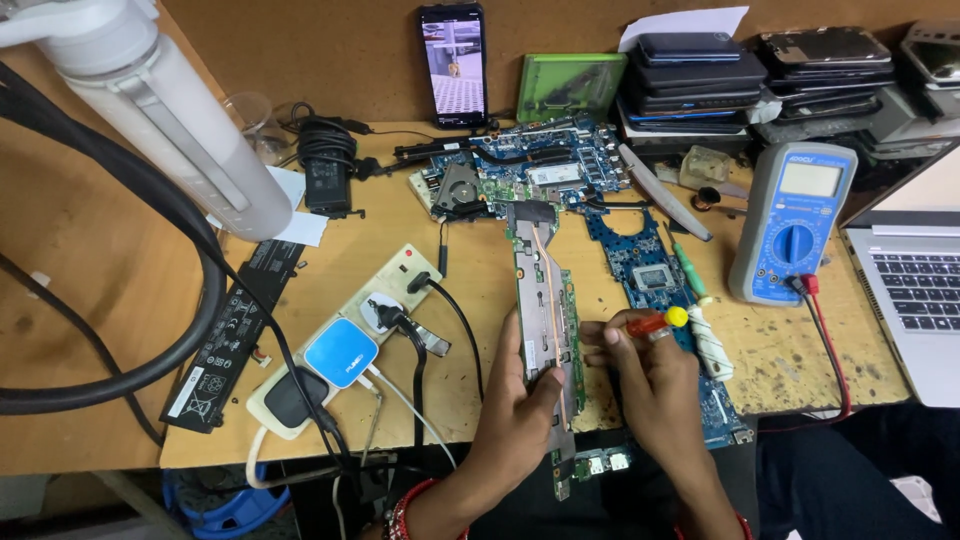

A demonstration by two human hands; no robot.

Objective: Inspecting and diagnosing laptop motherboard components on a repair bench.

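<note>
**Two hands and a long circuit board**

The left hand (525,405) is in the lower middle of the frame. It is wrapped around a long circuit board (545,320) and holds it up off the table. The board runs up and down the middle of the frame. It has copper pipes along it.

The right hand (650,385) is just to the right of the board. Its fingers are pinched around a small screwdriver (650,322) with a red and yellow handle. The tip end points at the right edge of the board, but the fingers hide whether it touches.

Under the right hand lies a blue circuit board (640,260) flat on the wooden table (120,260). Another board with a fan (520,165) lies in the upper middle. A blue meter (790,220) with red and black wires stands at the right. A laptop (915,290) sits at the far right edge. A white power strip (340,340) with plugs lies in the lower left. A phone (453,65) leans against the wall at the top, with its screen lit. A stack of phones (700,70) sits in the upper right.
</note>
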